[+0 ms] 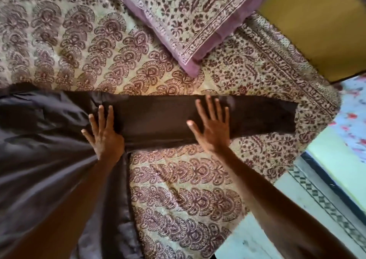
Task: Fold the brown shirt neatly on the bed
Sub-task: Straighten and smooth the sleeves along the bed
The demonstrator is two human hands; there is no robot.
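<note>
Brown shirt [49,140] flat on the bed's block-printed bedspread [188,189], body bunched at left, sleeve [257,116] laid out straight, long axis running left to right, cuff toward the bed's right edge. Left hand [105,132] pressing flat near the armpit, fingers spread; right hand [212,126] flat mid-sleeve, fingers splayed. Purple-bordered pillow [188,17] beyond; yellow panel [316,31] and patterned floor [316,199] at right.
</note>
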